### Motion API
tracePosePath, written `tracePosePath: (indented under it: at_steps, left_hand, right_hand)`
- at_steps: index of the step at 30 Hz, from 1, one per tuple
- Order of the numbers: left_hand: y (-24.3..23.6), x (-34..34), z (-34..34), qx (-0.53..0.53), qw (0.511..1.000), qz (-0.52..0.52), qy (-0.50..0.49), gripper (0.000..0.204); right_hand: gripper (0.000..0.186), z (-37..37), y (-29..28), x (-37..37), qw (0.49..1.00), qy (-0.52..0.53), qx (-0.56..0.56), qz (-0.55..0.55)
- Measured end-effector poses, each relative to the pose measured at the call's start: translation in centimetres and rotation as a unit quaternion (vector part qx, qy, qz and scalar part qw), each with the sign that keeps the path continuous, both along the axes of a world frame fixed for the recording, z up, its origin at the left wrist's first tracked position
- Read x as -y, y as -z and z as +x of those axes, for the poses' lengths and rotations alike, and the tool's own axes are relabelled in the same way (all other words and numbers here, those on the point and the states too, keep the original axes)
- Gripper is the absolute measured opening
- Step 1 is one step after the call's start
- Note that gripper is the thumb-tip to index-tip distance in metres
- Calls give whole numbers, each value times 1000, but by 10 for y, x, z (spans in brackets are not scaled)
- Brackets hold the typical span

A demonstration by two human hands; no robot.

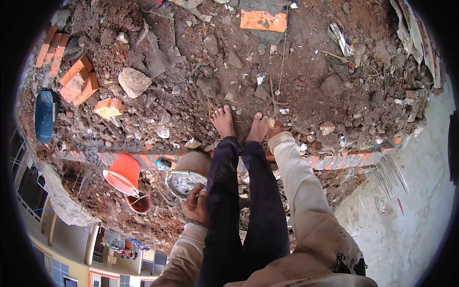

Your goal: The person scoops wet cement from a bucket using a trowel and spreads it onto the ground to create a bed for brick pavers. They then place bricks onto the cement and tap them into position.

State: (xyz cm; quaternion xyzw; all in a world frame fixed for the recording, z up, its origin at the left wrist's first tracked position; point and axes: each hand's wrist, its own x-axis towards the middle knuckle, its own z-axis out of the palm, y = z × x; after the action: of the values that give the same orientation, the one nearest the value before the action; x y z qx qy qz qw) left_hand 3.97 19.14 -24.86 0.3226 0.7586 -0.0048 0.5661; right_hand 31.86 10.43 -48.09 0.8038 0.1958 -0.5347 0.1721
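My left hand [196,206] is beside my left leg, close to the rim of a grey bucket [193,162]. Its fingers are loosely bent, and nothing shows in them. Wet grey material [185,182] lies in that bucket. Down by my right foot [258,126] is my right hand [279,128], its fingers drawn together around a small pale-yellow lump [271,123] too small to make out. Both bare feet stand on rubble-strewn soil just beyond a low row of bricks [334,161].
An orange bucket [123,171] and a small dark-red container [138,204] stand left. Farther left are a blue tub [44,117] and loose bricks [79,83]. A string [283,62] runs toward a brick [263,21] on grey mortar. Metal rods [389,174] stick out right.
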Motion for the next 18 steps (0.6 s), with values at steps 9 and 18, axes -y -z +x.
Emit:
tracePosePath:
  at_steps: [9, 18]
  left_hand:
    - [2, 6, -4, 0, 1000, 29, -6, 37]
    - [7, 3, -16, -8, 1000, 19, 11, 37]
  right_hand:
    - [41, 16, -24, -52, 993, 37, 27, 105]
    - [37, 109, -53, -84, 906, 276, 162, 277]
